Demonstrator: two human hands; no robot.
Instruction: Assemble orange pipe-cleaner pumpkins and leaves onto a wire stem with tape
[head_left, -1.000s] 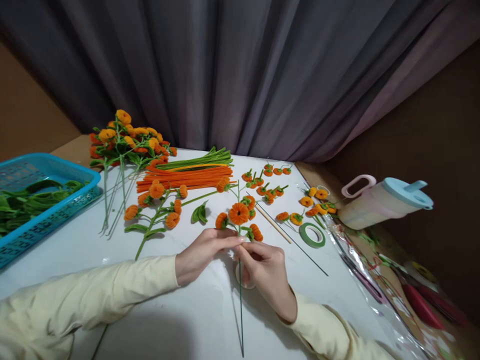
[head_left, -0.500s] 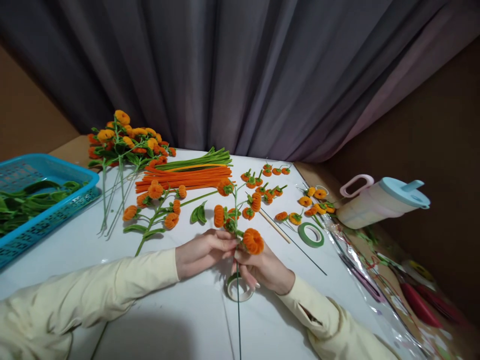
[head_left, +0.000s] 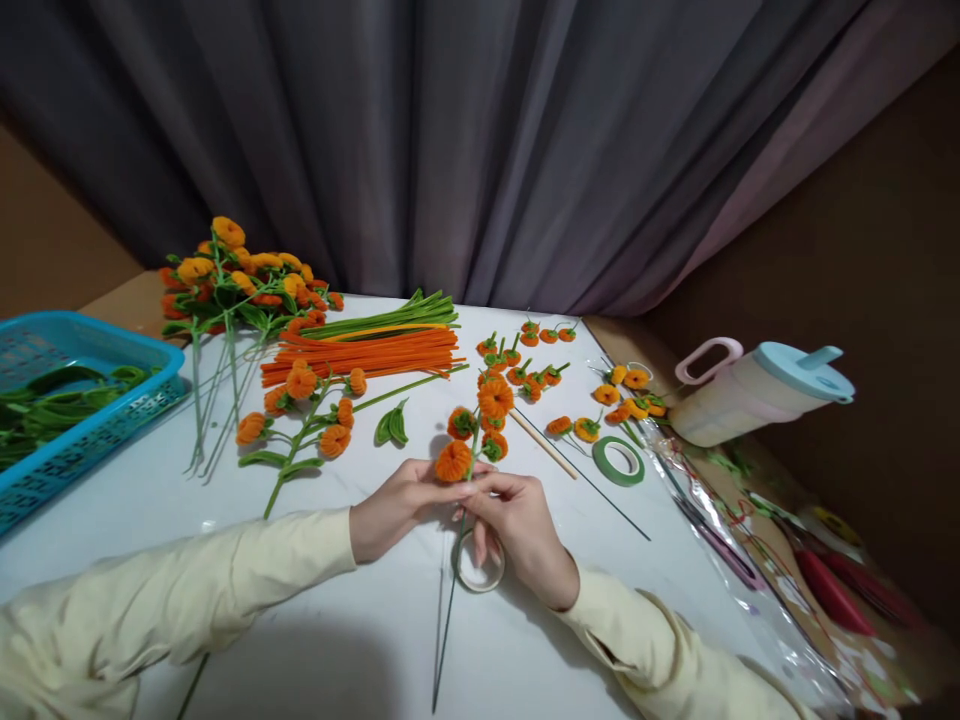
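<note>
A flower stem with several fuzzy orange pompom-like blooms (head_left: 454, 462) stands between my hands, its dark wire (head_left: 446, 620) running down toward me. My left hand (head_left: 397, 510) pinches this stem just below the blooms. Fingertips of my right hand (head_left: 529, 525) close on the same spot, meeting the left ones. Below the right fingers is a roll of tape (head_left: 484, 587), its pale ring partly covered by them; whether it hangs or rests on the table I cannot tell. Left of my hands lie a finished-looking orange flower branch (head_left: 335, 441) and small green leaves (head_left: 391, 425).
Orange pipe cleaners (head_left: 360, 357) and green ones (head_left: 390, 318) lie behind. A blue basket (head_left: 112, 415) of leaves stands left, near bundled flowers (head_left: 229, 232). Rightward are loose flower heads (head_left: 606, 394), green tape (head_left: 618, 461), a wooden stick (head_left: 546, 444), a tumbler (head_left: 739, 395) and red-handled pliers (head_left: 832, 592).
The flower stem has turned in my fingers: its front bloom has gone from the right side to the left. The wire's lower end has swung left. Both hands stay closed around the stem.
</note>
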